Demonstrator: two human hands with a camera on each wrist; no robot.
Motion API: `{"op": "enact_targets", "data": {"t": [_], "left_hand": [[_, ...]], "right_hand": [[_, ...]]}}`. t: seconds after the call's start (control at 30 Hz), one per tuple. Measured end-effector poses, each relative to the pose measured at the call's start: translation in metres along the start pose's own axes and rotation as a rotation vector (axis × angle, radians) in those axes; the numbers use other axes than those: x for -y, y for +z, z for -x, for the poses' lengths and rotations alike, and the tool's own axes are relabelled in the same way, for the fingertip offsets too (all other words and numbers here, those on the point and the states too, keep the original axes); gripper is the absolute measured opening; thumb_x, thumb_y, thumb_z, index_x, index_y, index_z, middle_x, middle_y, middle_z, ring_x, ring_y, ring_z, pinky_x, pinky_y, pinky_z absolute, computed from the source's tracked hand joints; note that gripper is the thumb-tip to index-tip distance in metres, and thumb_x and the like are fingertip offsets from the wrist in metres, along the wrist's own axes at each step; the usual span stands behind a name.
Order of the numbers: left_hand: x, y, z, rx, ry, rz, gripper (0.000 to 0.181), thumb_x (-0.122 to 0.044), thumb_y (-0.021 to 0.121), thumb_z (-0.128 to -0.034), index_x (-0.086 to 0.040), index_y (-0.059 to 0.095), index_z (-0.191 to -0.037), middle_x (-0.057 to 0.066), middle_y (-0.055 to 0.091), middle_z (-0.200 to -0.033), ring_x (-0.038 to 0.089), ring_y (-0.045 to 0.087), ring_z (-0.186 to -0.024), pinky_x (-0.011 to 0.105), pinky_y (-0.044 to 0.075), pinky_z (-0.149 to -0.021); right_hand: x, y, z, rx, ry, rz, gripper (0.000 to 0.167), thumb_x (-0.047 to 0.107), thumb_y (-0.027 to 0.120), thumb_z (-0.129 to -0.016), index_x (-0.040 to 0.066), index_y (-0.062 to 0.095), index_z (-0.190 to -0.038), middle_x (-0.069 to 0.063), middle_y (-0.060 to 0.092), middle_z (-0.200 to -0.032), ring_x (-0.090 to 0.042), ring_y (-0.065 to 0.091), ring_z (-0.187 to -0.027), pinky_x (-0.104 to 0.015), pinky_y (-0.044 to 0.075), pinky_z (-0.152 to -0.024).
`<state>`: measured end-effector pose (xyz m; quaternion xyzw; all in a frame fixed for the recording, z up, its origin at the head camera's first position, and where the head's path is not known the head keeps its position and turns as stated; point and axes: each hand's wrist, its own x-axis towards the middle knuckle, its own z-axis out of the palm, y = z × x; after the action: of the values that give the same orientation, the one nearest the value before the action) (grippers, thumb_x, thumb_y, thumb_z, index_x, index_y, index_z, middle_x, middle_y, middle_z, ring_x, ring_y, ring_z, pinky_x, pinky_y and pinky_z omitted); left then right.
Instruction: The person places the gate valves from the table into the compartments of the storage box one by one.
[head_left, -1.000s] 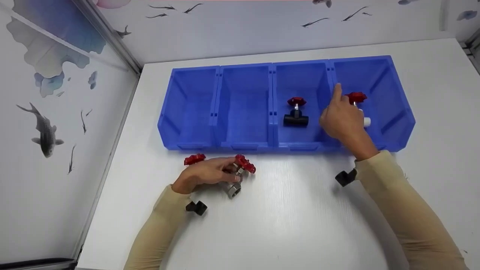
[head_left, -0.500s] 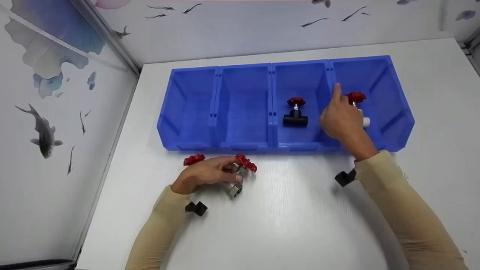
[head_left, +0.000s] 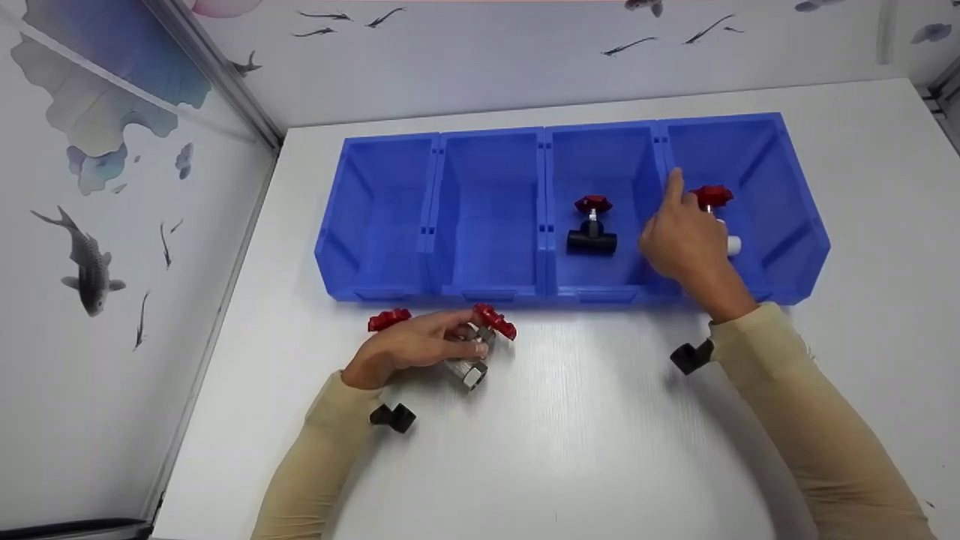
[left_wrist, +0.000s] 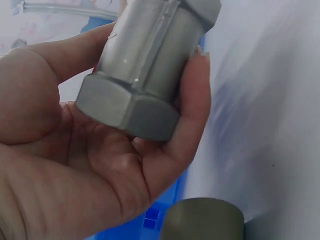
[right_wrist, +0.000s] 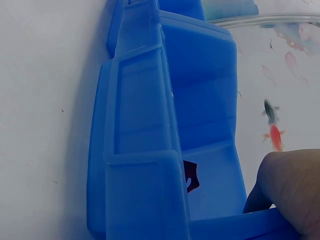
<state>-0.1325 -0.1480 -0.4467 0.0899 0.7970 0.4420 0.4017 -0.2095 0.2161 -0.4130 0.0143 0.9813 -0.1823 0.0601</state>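
The left hand [head_left: 412,343] grips a metal valve [left_wrist: 142,70] at seven o'clock of the blue bins [head_left: 487,294]; should that hold loosen, the smooth valve could drop. The right hand [head_left: 686,236] touches a divider [head_left: 664,150], its grip hidden.

A white, faintly grained table [head_left: 570,457] catches soft glare; beyond its far edge stands a pale wall [head_left: 487,75] with small painted fish. The left wall [head_left: 52,390] shows a grey fish [head_left: 91,266] beneath a blue-violet lotus leaf [head_left: 112,75].

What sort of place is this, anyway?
Perhaps a small workstation for sorting parts: a white table, a row of blue bins, and a metal valve in the left hand.
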Motion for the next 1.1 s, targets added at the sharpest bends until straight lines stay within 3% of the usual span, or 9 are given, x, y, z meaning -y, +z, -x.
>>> {"op": "enact_targets", "data": {"t": [0.23,0.47,0.67,1.1], "left_hand": [[0.0,0.001,-0.003,-0.015,0.031,0.049,0.036,-0.042,0.072,-0.0891,-0.025,0.062,-0.119,-0.002,0.066,-0.114,0.019,0.06,-0.105,0.039,0.041,-0.097],[-0.002,0.0,-0.006,-0.027,0.111,0.14,0.037,-0.033,0.069,-0.0932,-0.01,0.06,-0.121,0.004,0.066,-0.109,0.021,0.061,-0.099,0.036,0.043,-0.09],[-0.006,-0.002,-0.005,-0.034,0.116,0.188,0.042,-0.029,0.067,-0.0945,-0.005,0.056,-0.126,0.005,0.066,-0.108,0.021,0.061,-0.1,0.036,0.044,-0.091],[-0.016,-0.004,-0.003,-0.033,0.133,0.213,0.043,-0.025,0.066,-0.0956,-0.004,0.053,-0.131,0.007,0.065,-0.116,0.022,0.063,-0.104,0.036,0.047,-0.093]], "right_hand": [[0.0,0.0,0.001,0.0,-0.003,-0.008,0.072,0.018,0.034,-0.099,-0.004,-0.004,-0.155,-0.041,0.043,-0.134,-0.052,0.059,-0.083,-0.068,0.044,-0.081],[-0.001,0.0,0.001,-0.012,-0.012,-0.003,0.071,0.018,0.034,-0.098,-0.005,-0.003,-0.155,-0.041,0.043,-0.133,-0.053,0.059,-0.083,-0.068,0.043,-0.081],[0.0,-0.001,0.001,-0.005,-0.014,0.01,0.072,0.018,0.033,-0.097,-0.005,-0.003,-0.155,-0.041,0.042,-0.135,-0.051,0.059,-0.08,-0.066,0.044,-0.079],[0.0,0.0,0.001,-0.014,-0.01,-0.01,0.07,0.018,0.035,-0.099,-0.004,-0.002,-0.155,-0.04,0.043,-0.134,-0.055,0.058,-0.089,-0.069,0.042,-0.086]]}}
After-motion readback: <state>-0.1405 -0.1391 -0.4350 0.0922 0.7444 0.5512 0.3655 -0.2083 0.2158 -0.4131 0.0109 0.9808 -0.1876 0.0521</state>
